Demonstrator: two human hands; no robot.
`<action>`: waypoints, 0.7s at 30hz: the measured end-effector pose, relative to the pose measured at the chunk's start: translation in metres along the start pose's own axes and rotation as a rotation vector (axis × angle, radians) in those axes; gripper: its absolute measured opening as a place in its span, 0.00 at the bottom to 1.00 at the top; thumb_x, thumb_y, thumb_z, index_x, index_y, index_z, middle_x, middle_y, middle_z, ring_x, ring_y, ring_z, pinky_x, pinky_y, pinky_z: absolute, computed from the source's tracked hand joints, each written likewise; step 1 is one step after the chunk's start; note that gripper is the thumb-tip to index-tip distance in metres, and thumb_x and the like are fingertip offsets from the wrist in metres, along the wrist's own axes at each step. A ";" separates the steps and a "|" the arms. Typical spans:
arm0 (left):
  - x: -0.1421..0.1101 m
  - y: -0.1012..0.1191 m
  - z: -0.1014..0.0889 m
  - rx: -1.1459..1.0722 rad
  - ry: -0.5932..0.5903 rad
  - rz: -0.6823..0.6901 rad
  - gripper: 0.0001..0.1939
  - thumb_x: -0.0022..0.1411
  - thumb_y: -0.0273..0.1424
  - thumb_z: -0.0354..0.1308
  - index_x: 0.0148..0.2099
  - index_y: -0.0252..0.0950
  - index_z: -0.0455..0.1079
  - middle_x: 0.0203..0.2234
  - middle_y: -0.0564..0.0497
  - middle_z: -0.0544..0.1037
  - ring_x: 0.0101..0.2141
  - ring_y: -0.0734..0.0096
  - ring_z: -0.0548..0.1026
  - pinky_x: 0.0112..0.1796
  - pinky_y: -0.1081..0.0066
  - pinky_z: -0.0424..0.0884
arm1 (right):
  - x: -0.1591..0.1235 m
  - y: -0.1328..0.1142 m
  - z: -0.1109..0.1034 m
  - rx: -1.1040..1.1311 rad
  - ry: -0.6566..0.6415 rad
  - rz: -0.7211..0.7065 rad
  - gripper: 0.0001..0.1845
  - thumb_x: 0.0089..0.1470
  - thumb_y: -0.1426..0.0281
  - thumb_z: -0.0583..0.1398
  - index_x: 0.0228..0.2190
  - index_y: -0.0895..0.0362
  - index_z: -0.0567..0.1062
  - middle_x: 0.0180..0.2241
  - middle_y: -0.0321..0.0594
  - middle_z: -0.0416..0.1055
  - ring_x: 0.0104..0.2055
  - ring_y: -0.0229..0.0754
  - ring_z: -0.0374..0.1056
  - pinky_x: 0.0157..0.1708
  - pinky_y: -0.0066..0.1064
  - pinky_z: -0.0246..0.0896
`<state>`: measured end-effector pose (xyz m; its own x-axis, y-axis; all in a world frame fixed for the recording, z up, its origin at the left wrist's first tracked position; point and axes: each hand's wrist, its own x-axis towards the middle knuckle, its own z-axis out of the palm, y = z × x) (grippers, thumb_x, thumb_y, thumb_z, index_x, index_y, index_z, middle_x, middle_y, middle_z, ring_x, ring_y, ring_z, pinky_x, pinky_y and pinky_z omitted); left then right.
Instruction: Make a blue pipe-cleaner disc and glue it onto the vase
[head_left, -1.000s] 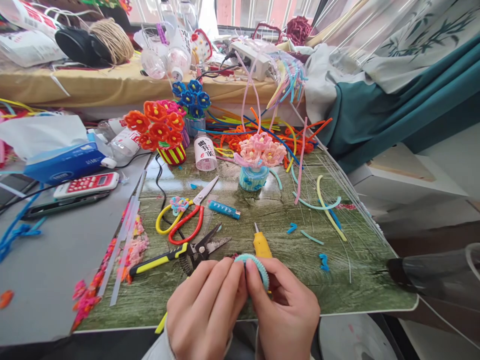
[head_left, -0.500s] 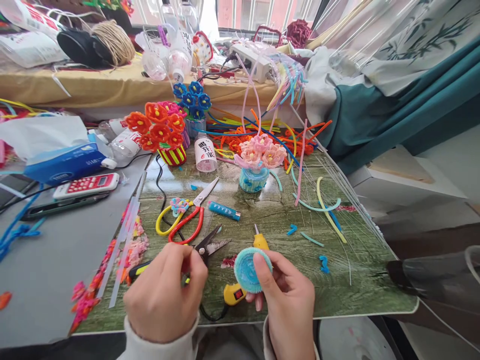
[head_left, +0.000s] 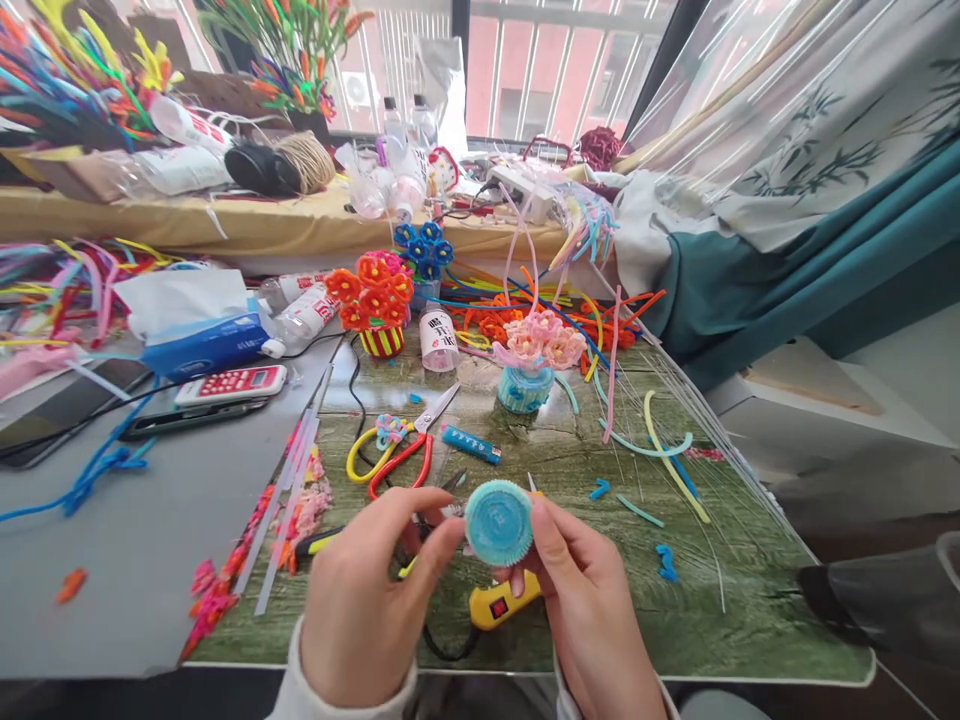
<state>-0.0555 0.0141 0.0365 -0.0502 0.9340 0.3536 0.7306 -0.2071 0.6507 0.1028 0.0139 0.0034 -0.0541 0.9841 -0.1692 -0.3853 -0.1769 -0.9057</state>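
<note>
My right hand (head_left: 592, 580) grips a round light-blue disc (head_left: 498, 524) by its right edge, the thumb at the rim. It has a fuzzy, ribbed rim, like coiled pipe cleaner. At the disc's left edge, my left hand (head_left: 375, 590) has its thumb and index fingertips, slightly apart, against the rim. Below and behind the disc lies a yellow hot glue gun (head_left: 504, 600), partly hidden by my right hand. Black-bladed scissors (head_left: 454, 480) are mostly covered by my left hand. Beyond them lie red-and-yellow-handled scissors (head_left: 405, 445) and a blue lighter (head_left: 471, 444).
A pink pipe-cleaner flower pot (head_left: 525, 390) stands ahead, with an orange flower pot (head_left: 382, 342) and a plastic bottle piece (head_left: 439, 340) left of it. Clear glue sticks (head_left: 281, 510) lie at left. Blue snippets (head_left: 665, 562) and loose pipe cleaners (head_left: 675, 455) are on the right.
My left hand has moved from a closed pinch apart from the disc to the disc's left edge, its fingers loosening. The disc now faces me more squarely. The view has tilted up.
</note>
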 end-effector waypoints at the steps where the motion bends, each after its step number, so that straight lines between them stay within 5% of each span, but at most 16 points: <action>1: 0.000 0.004 0.001 -0.094 -0.015 -0.005 0.09 0.64 0.39 0.56 0.36 0.41 0.72 0.24 0.58 0.76 0.22 0.76 0.70 0.26 0.75 0.64 | 0.000 0.000 0.001 -0.006 -0.010 -0.029 0.16 0.57 0.56 0.61 0.37 0.55 0.81 0.29 0.38 0.75 0.22 0.32 0.65 0.21 0.23 0.62; 6: -0.006 0.002 0.002 -0.247 0.107 0.237 0.05 0.60 0.24 0.59 0.37 0.39 0.71 0.28 0.56 0.76 0.27 0.78 0.73 0.28 0.79 0.69 | -0.006 0.011 0.002 0.032 0.086 -0.060 0.20 0.53 0.52 0.63 0.42 0.51 0.80 0.27 0.38 0.76 0.28 0.37 0.71 0.28 0.24 0.66; 10: -0.017 -0.005 0.000 -0.174 0.213 0.486 0.11 0.56 0.16 0.59 0.38 0.35 0.73 0.31 0.50 0.76 0.32 0.74 0.73 0.33 0.75 0.71 | -0.018 0.016 0.005 0.069 -0.087 0.017 0.30 0.50 0.44 0.60 0.29 0.58 0.82 0.23 0.43 0.75 0.25 0.39 0.69 0.25 0.27 0.66; 13: -0.022 -0.009 0.000 -0.173 0.178 0.554 0.15 0.54 0.13 0.58 0.39 0.35 0.75 0.33 0.49 0.77 0.35 0.71 0.73 0.36 0.71 0.72 | -0.024 0.011 0.012 0.098 0.001 0.051 0.22 0.49 0.51 0.64 0.23 0.58 0.80 0.18 0.38 0.71 0.20 0.36 0.65 0.20 0.24 0.60; 16: -0.025 -0.012 0.001 -0.159 0.147 0.525 0.16 0.55 0.14 0.57 0.42 0.37 0.75 0.37 0.49 0.78 0.38 0.70 0.74 0.38 0.71 0.72 | -0.026 0.008 0.015 0.095 0.089 0.054 0.16 0.48 0.57 0.67 0.23 0.58 0.81 0.15 0.35 0.68 0.17 0.33 0.61 0.18 0.23 0.56; 21: -0.032 -0.014 0.008 -0.320 0.177 0.165 0.08 0.65 0.26 0.54 0.37 0.39 0.75 0.25 0.55 0.76 0.27 0.76 0.73 0.31 0.76 0.69 | -0.024 0.014 0.008 0.041 0.106 0.015 0.16 0.49 0.58 0.66 0.22 0.58 0.80 0.15 0.37 0.70 0.18 0.33 0.62 0.18 0.23 0.56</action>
<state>-0.0583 -0.0108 0.0104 -0.0867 0.8217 0.5633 0.4909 -0.4567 0.7419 0.0916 -0.0124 -0.0017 0.0364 0.9738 -0.2247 -0.4222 -0.1888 -0.8866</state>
